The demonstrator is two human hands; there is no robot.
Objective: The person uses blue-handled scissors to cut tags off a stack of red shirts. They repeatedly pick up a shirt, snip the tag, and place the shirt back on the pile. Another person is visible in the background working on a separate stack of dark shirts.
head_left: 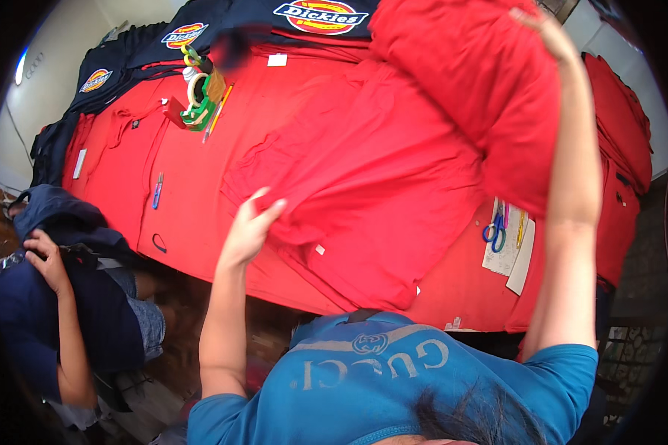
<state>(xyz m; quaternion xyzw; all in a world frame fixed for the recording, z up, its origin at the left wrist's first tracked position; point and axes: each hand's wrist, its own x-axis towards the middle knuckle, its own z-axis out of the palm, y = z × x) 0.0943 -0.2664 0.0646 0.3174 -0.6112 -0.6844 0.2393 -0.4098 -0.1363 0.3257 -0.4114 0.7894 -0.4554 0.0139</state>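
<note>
A red garment (378,178) lies spread and wrinkled across the red-covered table. My left hand (249,226) is at its near left edge, thumb and forefinger apart; its other fingers are partly hidden. Beyond it on the right rises a bulky mass of red cloth (482,89). My right arm stretches along that mass, and my right hand (548,35) rests at its far edge with the fingers extended. Whether any cloth is pinched under those fingers is hard to see.
Blue-handled scissors (495,231) lie on paper at right. A green tape dispenser (198,111), pencils (219,111) and a blue cutter (158,190) are at left. Dark printed garments (237,22) line the far edge; red garments (620,148) hang right. Another person (67,319) is at lower left.
</note>
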